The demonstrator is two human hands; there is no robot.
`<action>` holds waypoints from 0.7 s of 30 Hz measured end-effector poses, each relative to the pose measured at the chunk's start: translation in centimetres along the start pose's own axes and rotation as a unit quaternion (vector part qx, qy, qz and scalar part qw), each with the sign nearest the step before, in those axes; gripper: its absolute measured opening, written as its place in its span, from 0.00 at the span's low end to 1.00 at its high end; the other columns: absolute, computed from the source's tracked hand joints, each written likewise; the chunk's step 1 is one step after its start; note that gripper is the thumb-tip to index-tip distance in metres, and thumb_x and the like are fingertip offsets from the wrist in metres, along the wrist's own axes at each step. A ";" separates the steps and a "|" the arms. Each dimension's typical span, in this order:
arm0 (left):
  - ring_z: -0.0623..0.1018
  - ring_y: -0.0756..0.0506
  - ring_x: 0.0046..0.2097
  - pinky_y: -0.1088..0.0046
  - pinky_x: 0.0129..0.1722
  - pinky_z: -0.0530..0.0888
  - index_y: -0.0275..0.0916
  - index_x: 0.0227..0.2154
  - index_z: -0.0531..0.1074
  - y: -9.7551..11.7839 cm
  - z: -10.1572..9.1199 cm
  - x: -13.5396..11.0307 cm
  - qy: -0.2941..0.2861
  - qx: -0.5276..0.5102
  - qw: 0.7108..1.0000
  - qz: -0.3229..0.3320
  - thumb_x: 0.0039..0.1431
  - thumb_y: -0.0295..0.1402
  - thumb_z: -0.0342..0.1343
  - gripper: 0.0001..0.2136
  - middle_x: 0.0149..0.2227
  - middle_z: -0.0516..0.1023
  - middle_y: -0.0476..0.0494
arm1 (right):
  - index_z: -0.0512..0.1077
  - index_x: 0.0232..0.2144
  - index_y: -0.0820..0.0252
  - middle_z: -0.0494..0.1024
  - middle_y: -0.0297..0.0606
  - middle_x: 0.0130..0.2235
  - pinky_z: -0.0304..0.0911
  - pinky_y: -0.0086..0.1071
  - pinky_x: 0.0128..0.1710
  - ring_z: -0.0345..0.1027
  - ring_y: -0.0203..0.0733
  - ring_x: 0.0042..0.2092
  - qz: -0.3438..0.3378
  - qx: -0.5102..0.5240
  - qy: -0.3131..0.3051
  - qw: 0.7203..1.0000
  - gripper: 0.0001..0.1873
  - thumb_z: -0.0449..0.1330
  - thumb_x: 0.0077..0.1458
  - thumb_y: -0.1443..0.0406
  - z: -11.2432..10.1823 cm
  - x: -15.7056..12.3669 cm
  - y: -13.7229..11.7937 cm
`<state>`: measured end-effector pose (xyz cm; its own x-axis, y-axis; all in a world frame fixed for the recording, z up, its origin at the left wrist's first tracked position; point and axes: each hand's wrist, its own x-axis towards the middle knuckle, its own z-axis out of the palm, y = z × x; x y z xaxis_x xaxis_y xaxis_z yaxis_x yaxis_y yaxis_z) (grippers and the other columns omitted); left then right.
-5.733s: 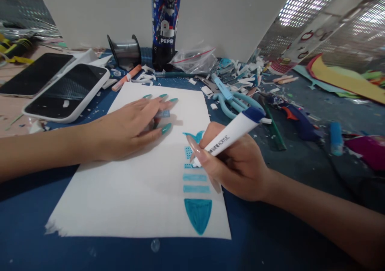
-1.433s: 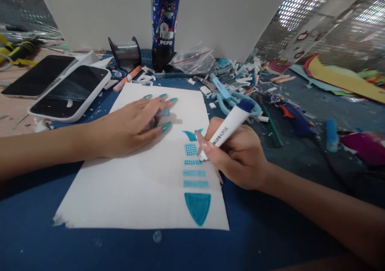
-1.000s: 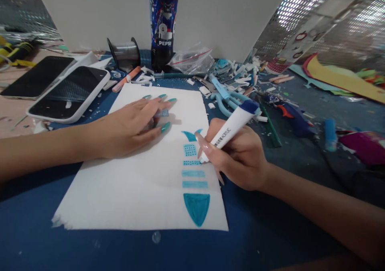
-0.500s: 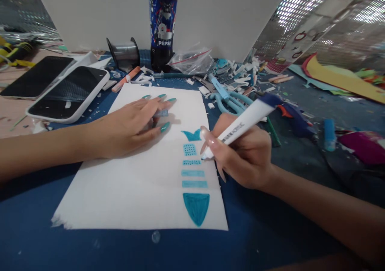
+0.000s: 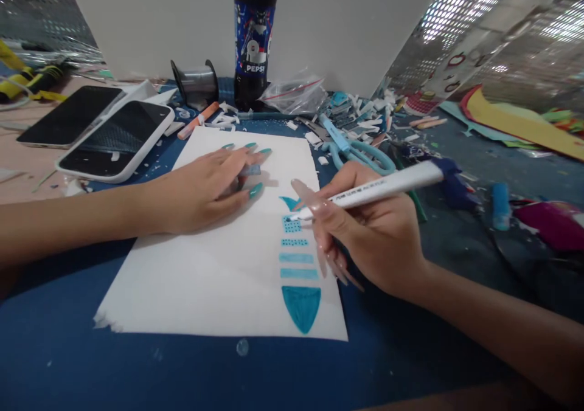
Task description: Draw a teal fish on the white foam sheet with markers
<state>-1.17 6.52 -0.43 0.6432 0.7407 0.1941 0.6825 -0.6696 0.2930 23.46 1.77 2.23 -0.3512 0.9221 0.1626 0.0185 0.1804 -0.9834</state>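
My right hand (image 5: pixel 378 234) is closed round a white marker (image 5: pixel 383 187) with a dark blue end. The marker's tip meets the upper left of a dotted light-blue square (image 5: pixel 292 226) drawn on a white sheet of paper (image 5: pixel 219 289). Below the square run a dotted strip (image 5: pixel 294 242), two plain light-blue strips and a teal rounded triangle (image 5: pixel 302 307). A teal tail shape (image 5: pixel 288 202) above is partly covered by my fingers. My left hand (image 5: pixel 205 186) rests on the paper, fingers forward, with a small translucent bluish cap-like piece (image 5: pixel 252 169) held between them.
Beyond the paper lie light-blue scissors (image 5: pixel 356 149), foam scraps (image 5: pixel 365 116), a spool (image 5: pixel 196 82), a Pepsi bottle (image 5: pixel 254 46) and a plastic bag (image 5: pixel 296 93). Two phones (image 5: pixel 118 143) sit at left. A blue glue-stick-like piece (image 5: pixel 500 206) and coloured sheets (image 5: pixel 515 122) are at right.
My right hand has brought the marker tip up and left, from beside the dotted strip onto the dotted square, and the marker lies flatter. My left hand stays on the paper. The view has shifted slightly.
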 end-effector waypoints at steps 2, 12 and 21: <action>0.67 0.39 0.66 0.58 0.64 0.66 0.34 0.67 0.56 0.0 -0.1 0.0 -0.007 0.004 1.000 -0.008 0.71 0.46 0.37 0.28 0.65 0.66 0.34 | 0.64 0.29 0.55 0.72 0.24 0.17 0.60 0.23 0.09 0.63 0.31 0.14 0.021 0.011 -0.024 0.999 0.21 0.70 0.54 0.51 0.0 -0.1 -0.4; 0.64 0.37 0.68 0.56 0.65 0.64 0.30 0.65 0.56 0.9 -1.0 0.6 -0.053 -0.003 0.998 -0.033 0.70 0.44 0.38 0.28 0.68 0.63 0.33 | 0.62 0.20 0.55 0.72 0.28 0.15 0.56 0.25 0.08 0.61 0.31 0.12 -0.018 -0.024 0.005 1.000 0.24 0.70 0.55 0.53 -0.3 0.1 -0.6; 0.69 0.34 0.62 0.52 0.60 0.68 0.33 0.65 0.57 0.6 -1.3 0.7 -0.069 0.005 0.995 -0.073 0.69 0.46 0.37 0.28 0.65 0.66 0.33 | 0.65 0.23 0.56 0.72 0.27 0.15 0.49 0.24 0.07 0.58 0.30 0.11 -0.061 0.034 0.085 0.994 0.19 0.68 0.59 0.59 -0.7 0.6 0.1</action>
<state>-0.76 6.70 1.08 0.5781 0.8157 0.0204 0.7748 -0.5566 0.2998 23.88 2.59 2.27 -0.1835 0.9404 0.2864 -0.0789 0.2763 -0.9578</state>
